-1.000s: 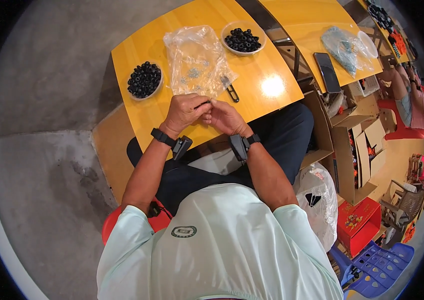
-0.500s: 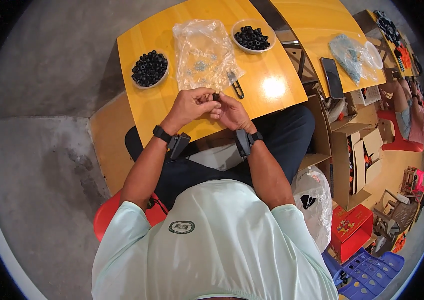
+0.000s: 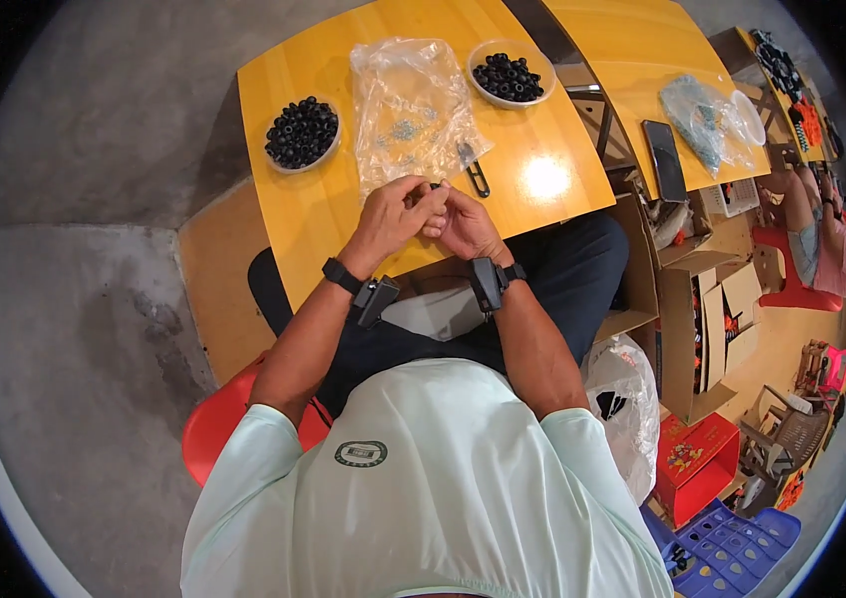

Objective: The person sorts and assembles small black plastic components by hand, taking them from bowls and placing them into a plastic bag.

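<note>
At the near edge of the yellow table (image 3: 343,209), my left hand (image 3: 390,219) and my right hand (image 3: 469,227) meet with fingers closed together. Between the fingertips shows a bit of a small black round piece (image 3: 434,186), mostly covered; both hands seem to pinch it. Just beyond them lies a clear plastic bag (image 3: 413,85) with small silvery bits on it. To its left stands a tub of black ring-like pieces (image 3: 301,134), and to its right a second tub of black pieces (image 3: 507,78). A slim black tool with a slotted handle (image 3: 481,179) rests near my right hand.
On the neighbouring yellow table (image 3: 632,60) are a dark phone (image 3: 663,159) and a clear bag with bluish contents (image 3: 694,125). Open cardboard boxes (image 3: 707,339), a red box (image 3: 692,463) and a white plastic bag (image 3: 624,409) stand at my right. Another person (image 3: 837,244) sits farther right.
My left hand has shifted slightly right, its thumb and fingers now covering more of the small black piece. The right hand stays nearly in place.
</note>
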`<state>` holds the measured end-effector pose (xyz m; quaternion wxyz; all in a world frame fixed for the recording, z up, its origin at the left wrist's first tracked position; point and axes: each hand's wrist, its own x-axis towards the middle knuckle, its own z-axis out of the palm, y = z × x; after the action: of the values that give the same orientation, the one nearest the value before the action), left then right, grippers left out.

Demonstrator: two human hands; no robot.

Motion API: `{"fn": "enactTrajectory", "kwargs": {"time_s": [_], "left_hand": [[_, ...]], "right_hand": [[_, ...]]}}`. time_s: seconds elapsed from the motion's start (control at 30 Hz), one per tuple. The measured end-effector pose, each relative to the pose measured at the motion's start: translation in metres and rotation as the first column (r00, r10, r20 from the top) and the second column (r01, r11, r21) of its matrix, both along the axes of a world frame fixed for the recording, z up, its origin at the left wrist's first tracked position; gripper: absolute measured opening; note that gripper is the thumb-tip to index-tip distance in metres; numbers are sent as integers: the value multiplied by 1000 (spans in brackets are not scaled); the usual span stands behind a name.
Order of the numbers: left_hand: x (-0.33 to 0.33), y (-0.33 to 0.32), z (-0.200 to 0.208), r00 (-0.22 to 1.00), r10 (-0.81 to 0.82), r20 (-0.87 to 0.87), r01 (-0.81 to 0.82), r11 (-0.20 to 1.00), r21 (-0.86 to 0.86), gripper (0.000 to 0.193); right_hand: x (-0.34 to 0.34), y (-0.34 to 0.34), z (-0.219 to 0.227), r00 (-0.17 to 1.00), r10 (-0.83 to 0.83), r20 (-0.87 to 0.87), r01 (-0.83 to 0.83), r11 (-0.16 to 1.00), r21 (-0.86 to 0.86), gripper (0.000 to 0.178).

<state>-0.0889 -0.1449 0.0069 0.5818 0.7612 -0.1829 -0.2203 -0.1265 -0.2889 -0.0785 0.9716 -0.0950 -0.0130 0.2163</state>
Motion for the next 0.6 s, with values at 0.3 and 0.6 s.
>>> {"fn": "enactTrajectory", "kwargs": {"time_s": [0.3,0.6], "left_hand": [[-4,-8,-16,868,324,-376,-439,855,-276,30],[-26,-9,-9,834,283,-474,-508,729,-459,22]], "right_hand": [[0,35,59,988,-147,50,147,784,-603,27],[-6,39,42,932,-84,353,350,468,-812,22]]}}
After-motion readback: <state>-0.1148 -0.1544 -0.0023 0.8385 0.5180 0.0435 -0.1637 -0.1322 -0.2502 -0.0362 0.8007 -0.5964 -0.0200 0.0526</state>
